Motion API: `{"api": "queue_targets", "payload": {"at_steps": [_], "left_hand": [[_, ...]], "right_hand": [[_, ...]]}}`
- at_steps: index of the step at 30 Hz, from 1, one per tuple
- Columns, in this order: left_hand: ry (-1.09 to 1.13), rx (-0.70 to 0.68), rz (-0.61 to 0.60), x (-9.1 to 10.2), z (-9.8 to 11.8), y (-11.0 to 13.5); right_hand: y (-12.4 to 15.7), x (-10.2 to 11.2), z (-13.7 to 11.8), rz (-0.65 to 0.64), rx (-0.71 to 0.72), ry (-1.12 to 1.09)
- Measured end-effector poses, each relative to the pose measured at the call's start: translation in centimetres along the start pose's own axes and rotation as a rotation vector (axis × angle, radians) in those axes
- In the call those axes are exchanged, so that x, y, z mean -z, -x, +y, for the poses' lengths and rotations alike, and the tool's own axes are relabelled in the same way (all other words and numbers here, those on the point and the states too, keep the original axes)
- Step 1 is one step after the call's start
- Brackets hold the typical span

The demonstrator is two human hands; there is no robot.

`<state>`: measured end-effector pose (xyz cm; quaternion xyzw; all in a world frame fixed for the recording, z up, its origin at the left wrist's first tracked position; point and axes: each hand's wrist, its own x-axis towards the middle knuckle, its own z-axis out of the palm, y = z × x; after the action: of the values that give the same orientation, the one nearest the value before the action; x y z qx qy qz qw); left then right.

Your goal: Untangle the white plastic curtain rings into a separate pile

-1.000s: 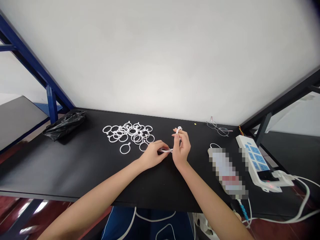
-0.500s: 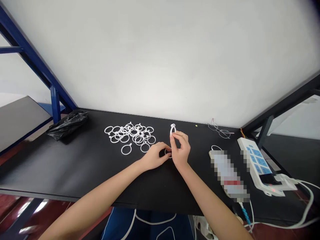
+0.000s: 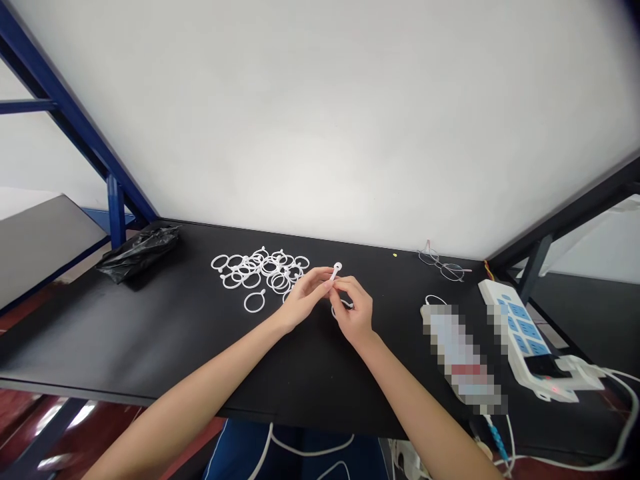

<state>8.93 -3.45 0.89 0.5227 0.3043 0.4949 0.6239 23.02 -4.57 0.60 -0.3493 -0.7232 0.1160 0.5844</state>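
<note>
Both my hands meet above the black table (image 3: 200, 360). Between their fingertips stands a white ring with a small eyelet (image 3: 337, 268), seen edge-on with its eyelet up. My left hand (image 3: 307, 293) pinches it from the left, and my right hand (image 3: 354, 308) grips it from the right. Another white ring (image 3: 334, 310) shows behind and below my right fingers, mostly hidden, seemingly on the table. To the left of my hands lies a loose pile of several white rings (image 3: 270, 267), each with a small eyelet. One single ring (image 3: 255, 302) rests in front of the pile.
A black plastic bag (image 3: 140, 253) lies at the far left. On the right are a pair of eyeglasses (image 3: 451, 271), a blurred-out phone (image 3: 463, 357) on a cable and a white power strip (image 3: 523, 333) with plugs. A white wall (image 3: 320, 133) stands behind the table.
My left hand has risen from near the table to the ring in my right hand. The ring has come lower and slightly left, turned edge-on, and both hands now hold it.
</note>
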Motion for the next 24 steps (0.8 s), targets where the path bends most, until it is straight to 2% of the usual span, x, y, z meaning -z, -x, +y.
{"api": "queue_targets", "payload": {"at_steps": [7, 11, 15, 19, 24], "left_hand": [[-0.011, 0.005, 0.059, 0.5, -0.5, -0.3], [-0.060, 0.006, 0.083, 0.4, -0.7, -0.3], [-0.069, -0.027, 0.060, 0.2, -1.0, -0.4], [-0.091, -0.032, 0.043, 0.1, -1.1, -0.4], [-0.083, -0.040, -0.011, 0.2, -1.3, -0.3]], "right_hand": [[0.1, -0.1, -0.4, -0.044, -0.058, -0.067], [0.6, -0.4, -0.3, 0.050, -0.171, -0.148], [1.0, -0.5, 0.0, 0.112, -0.215, -0.244], [0.7, -0.4, 0.2, 0.182, -0.321, -0.216], [0.0, -0.3, 0.4, 0.153, -0.442, -0.260]]}}
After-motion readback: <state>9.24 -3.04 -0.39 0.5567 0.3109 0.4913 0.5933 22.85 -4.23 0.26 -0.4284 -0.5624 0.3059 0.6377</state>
